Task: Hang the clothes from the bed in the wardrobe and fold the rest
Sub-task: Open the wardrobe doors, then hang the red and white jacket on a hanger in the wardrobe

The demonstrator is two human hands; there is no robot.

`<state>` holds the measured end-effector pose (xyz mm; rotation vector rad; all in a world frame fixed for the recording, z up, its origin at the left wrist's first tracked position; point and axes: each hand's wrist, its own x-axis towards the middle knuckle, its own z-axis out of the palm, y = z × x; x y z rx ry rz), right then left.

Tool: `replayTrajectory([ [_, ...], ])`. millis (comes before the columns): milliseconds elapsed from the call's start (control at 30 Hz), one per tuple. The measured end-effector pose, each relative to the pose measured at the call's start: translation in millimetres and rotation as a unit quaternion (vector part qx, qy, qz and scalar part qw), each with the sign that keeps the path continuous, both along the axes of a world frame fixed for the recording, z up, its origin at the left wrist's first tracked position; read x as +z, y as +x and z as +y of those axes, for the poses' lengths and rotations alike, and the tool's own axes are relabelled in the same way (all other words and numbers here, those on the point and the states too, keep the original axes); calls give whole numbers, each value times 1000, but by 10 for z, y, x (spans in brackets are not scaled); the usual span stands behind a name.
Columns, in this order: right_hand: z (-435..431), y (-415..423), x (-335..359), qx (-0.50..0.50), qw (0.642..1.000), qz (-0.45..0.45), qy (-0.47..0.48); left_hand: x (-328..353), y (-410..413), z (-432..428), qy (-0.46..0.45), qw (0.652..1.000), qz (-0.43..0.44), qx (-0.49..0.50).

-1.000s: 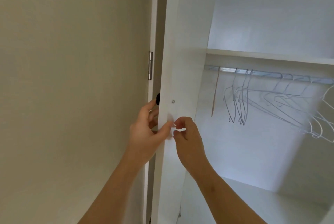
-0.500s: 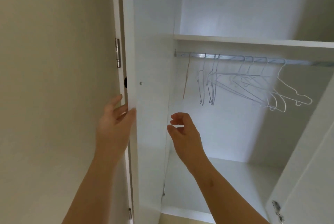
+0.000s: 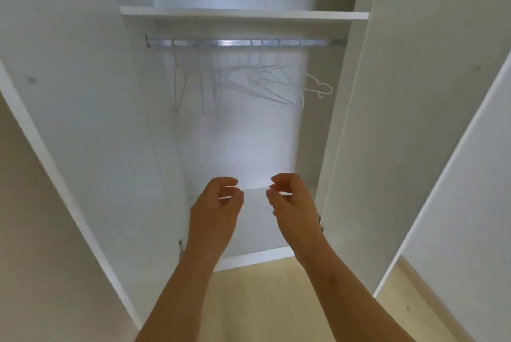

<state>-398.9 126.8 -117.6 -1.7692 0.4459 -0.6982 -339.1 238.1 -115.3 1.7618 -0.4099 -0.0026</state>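
Note:
The white wardrobe [image 3: 343, 126] stands open in front of me. A metal rail [image 3: 243, 43] runs under its shelf [image 3: 243, 13], and several empty white wire hangers [image 3: 262, 82] hang from it. No clothes or bed are in view. My left hand [image 3: 215, 209] and my right hand [image 3: 293, 203] are raised side by side before the wardrobe's floor, fingers loosely curled, holding nothing and touching nothing.
The left door [image 3: 83, 134] and the right door [image 3: 456, 148] both swing outward toward me. Beige walls flank the wardrobe. Light wooden floor [image 3: 262, 300] lies below my arms.
My left hand has let go of the left door's edge and come to the middle. The view has swung right, and both doors now stand wide.

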Motion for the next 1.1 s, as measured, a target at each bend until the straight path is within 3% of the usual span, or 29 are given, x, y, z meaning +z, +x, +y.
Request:
replayTrajectory([
  [200, -579, -1321, -410, -131, 989, 38, 66, -491, -1053, -852, 70, 982, 70, -161],
  [433, -976, -2818, -968, -301, 939, 88, 141, -1021, -2246, -1636, 158, 913, 140, -349],
  [767, -1088, -4468, -1662, -552, 779, 137, 265, -1577, -3745, -2537, 309, 749, 109, -576],
  [1100, -996, -5385, -1978, -680, 614, 150, 371, -1935, -4892, -3191, 378, 607, 55, -697],
])
